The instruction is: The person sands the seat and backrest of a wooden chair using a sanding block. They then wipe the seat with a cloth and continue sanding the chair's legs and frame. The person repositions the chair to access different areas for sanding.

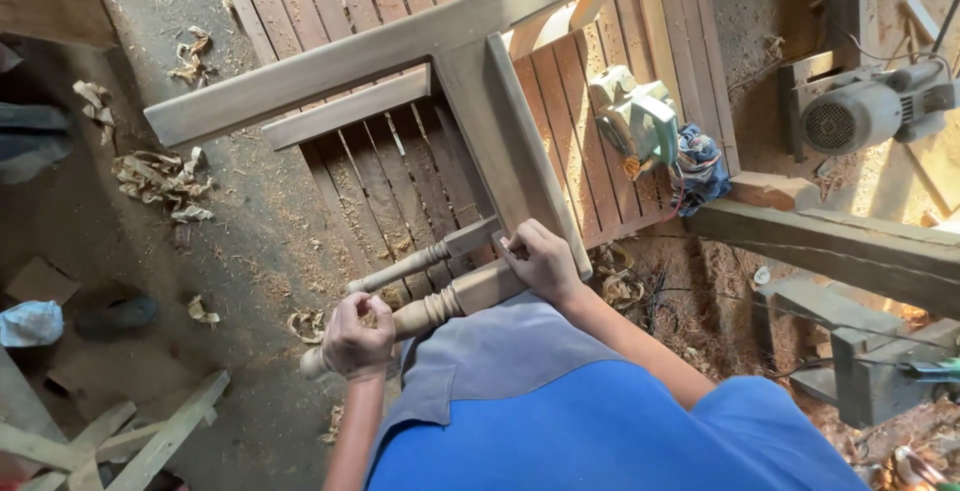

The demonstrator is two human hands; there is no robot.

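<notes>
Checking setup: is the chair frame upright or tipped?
Tipped: chair frame lies across slats, turned legs horizontal, held by left hand and right hand.

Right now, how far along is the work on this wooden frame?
Done: the frame is joined, with two turned legs fitted. In hand: the left hand grips the near leg's end, and the right hand presses at its joint. Left: the wood is bare; the sander lies idle.
</notes>
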